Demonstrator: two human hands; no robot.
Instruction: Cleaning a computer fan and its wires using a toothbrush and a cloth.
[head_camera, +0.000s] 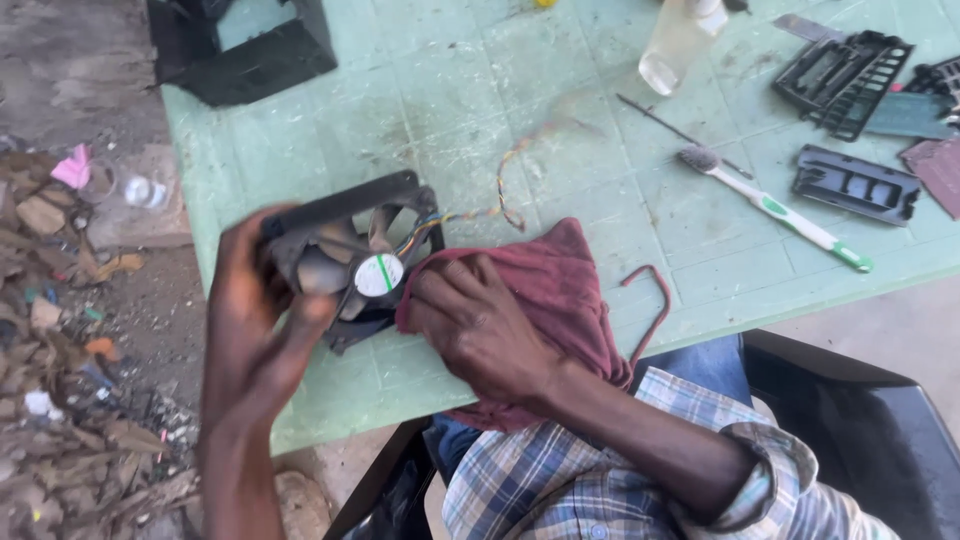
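Observation:
My left hand (255, 320) grips a black square cooling fan (350, 255) by its frame, holding it tilted above the near edge of the green table (470, 90). The fan has a round silver label at its hub and a thin bundle of coloured wires (500, 195) trailing onto the table. My right hand (480, 325) holds a dark red cloth (560, 290) bunched against the fan's right side. The cloth drapes over the table edge toward my lap.
A green-handled toothbrush (790, 215) lies to the right with black plastic parts (845, 80) and a clear bottle (680, 40) beyond it. A black box frame (240, 50) sits at the far left corner. Litter covers the ground at left. A black chair (870, 430) is under me.

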